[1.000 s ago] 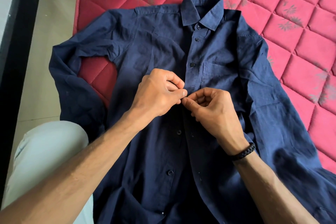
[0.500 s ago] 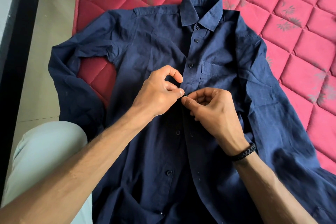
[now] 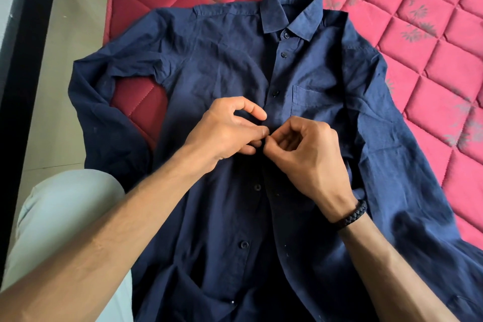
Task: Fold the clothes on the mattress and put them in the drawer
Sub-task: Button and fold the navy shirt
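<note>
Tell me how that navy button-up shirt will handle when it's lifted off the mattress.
The navy button-up cotton shirt is probably floppy: it lies creased and follows the red quilted mattress. The unbuttoned lower front would likely fall open. The long sleeves, one over the mattress edge, would probably dangle.

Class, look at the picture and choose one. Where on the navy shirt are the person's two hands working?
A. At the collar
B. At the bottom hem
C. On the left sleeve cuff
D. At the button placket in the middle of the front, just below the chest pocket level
D: the left hand and right hand meet fingertip to fingertip on the placket at mid-front of the navy shirt, below the three fastened buttons and beside the chest pocket.
</note>
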Motion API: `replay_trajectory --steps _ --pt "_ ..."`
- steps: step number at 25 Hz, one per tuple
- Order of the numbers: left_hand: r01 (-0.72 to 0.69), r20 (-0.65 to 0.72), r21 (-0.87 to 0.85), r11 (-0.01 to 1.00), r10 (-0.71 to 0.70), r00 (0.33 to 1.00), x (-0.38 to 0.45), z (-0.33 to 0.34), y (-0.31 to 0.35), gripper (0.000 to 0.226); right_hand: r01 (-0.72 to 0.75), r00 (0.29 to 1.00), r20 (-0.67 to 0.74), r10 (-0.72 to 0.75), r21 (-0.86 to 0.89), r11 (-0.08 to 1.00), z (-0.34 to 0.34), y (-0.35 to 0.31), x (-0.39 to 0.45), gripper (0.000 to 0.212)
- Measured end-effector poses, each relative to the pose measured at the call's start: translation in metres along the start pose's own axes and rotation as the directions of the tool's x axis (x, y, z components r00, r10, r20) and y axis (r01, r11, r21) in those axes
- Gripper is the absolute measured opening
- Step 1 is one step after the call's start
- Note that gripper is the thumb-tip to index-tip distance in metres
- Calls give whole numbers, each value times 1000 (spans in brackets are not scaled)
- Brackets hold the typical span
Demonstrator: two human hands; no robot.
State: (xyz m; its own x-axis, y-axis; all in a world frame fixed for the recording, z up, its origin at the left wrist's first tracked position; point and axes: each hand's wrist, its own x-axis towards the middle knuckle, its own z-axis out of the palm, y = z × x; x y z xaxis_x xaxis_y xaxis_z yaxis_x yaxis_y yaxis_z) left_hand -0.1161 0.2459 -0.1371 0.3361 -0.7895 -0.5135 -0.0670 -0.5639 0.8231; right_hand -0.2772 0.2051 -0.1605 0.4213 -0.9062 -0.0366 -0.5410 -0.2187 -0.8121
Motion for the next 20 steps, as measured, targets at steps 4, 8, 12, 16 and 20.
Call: replay_trajectory --steps 4,8,12,16,20 --pt "55 -7 -66 996 -56 998 1 1 0 23 57 997 -46 -61 -93 994 6 3 -3 17" --pt "79 5 -91 993 -79 997 1 -1 1 29 58 997 -52 -62 -84 995 5 2 -2 17" --pt "72 9 -95 993 -71 997 1 1 -1 26 -17 999 -39 15 -54 998 2 3 -1 20" --pt "26 -34 -104 994 -30 999 2 3 -3 19 -42 998 -41 41 -25 999 1 2 -2 22" --pt "-29 -49 -89 996 25 998 5 0 -5 23 -131 990 62 124 137 982 0 1 1 21"
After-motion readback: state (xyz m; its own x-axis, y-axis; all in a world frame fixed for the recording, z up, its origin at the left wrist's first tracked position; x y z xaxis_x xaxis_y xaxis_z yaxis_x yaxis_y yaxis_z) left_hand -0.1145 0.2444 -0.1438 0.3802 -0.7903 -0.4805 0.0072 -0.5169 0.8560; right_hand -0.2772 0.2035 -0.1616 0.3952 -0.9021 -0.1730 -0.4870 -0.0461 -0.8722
